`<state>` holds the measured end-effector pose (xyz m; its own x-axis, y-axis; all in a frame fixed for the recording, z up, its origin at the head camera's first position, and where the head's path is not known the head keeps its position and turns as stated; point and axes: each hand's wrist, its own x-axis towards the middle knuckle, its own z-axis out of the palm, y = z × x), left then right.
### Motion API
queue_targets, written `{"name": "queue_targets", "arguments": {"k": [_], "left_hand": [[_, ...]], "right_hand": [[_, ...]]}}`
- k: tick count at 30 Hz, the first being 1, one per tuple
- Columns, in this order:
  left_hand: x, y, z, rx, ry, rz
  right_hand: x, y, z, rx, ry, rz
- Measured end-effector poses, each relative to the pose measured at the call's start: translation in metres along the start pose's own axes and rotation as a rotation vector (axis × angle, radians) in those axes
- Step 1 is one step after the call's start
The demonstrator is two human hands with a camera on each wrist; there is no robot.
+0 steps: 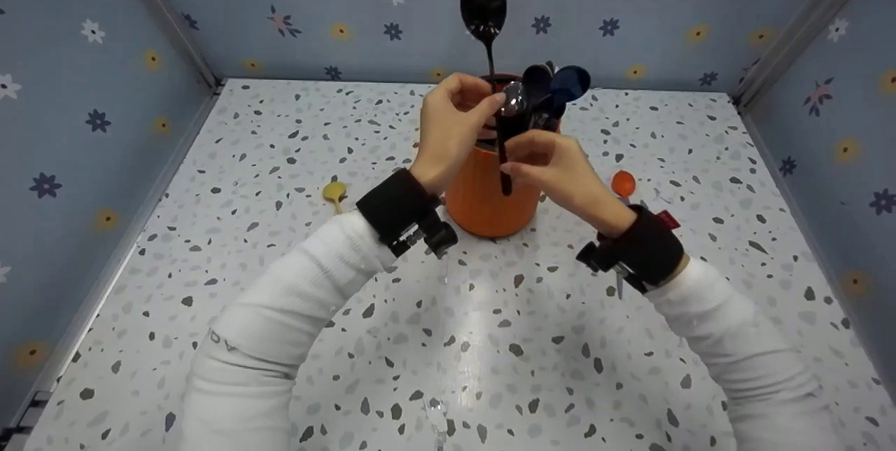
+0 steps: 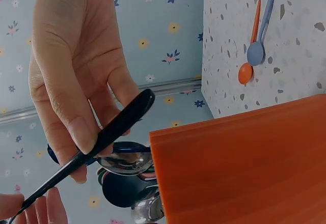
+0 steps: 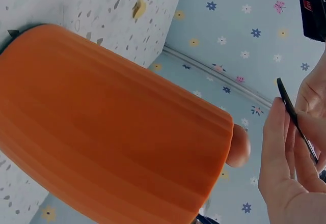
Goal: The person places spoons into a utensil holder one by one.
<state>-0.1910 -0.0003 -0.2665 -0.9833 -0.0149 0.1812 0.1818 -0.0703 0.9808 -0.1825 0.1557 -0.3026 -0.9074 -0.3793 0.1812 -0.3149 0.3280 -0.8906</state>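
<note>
A long black spoon [image 1: 484,6] stands nearly upright in front of the orange utensil holder [image 1: 490,202], its bowl uppermost. My left hand [image 1: 451,122] pinches it partway up the handle, close to the holder's rim. Lower down, the thumb and fingers of my right hand [image 1: 553,164] pinch the same handle near its end. The left wrist view shows the thick handle end [image 2: 119,124] jutting past the right hand's fingers. Behind the hands, a dark blue spoon [image 1: 572,82], a shiny silver spoon [image 1: 514,97] and other dark utensils stick out of the holder.
On the speckled table [image 1: 490,325], a yellow spoon [image 1: 334,190] lies left of the holder. To its right lie an orange spoon [image 1: 623,183] and a grey-blue spoon [image 2: 255,54], side by side. Flowered panels [image 1: 392,10] enclose the back and both sides.
</note>
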Motion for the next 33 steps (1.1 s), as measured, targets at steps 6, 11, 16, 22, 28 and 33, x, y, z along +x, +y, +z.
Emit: {"name": "queue_targets", "arguments": {"k": [6, 11, 16, 22, 28, 33], "left_hand": [[0.012, 0.014, 0.006, 0.075, 0.03, 0.111], [0.021, 0.02, 0.009, 0.081, 0.032, 0.117], [0.025, 0.022, 0.012, 0.092, 0.017, 0.128], [0.031, 0.022, 0.012, 0.137, 0.026, 0.141], [0.038, 0.015, 0.009, 0.168, 0.061, 0.155], [0.041, 0.007, 0.005, 0.151, 0.08, 0.156]], "right_hand": [[0.012, -0.012, -0.009, -0.023, 0.064, -0.021], [0.019, -0.017, -0.013, -0.018, 0.108, -0.02], [0.025, -0.018, -0.013, -0.026, 0.147, 0.018], [0.034, -0.016, -0.009, -0.055, 0.175, 0.027], [0.043, -0.013, -0.003, -0.104, 0.189, 0.035], [0.049, -0.004, 0.002, -0.138, 0.196, 0.049]]}}
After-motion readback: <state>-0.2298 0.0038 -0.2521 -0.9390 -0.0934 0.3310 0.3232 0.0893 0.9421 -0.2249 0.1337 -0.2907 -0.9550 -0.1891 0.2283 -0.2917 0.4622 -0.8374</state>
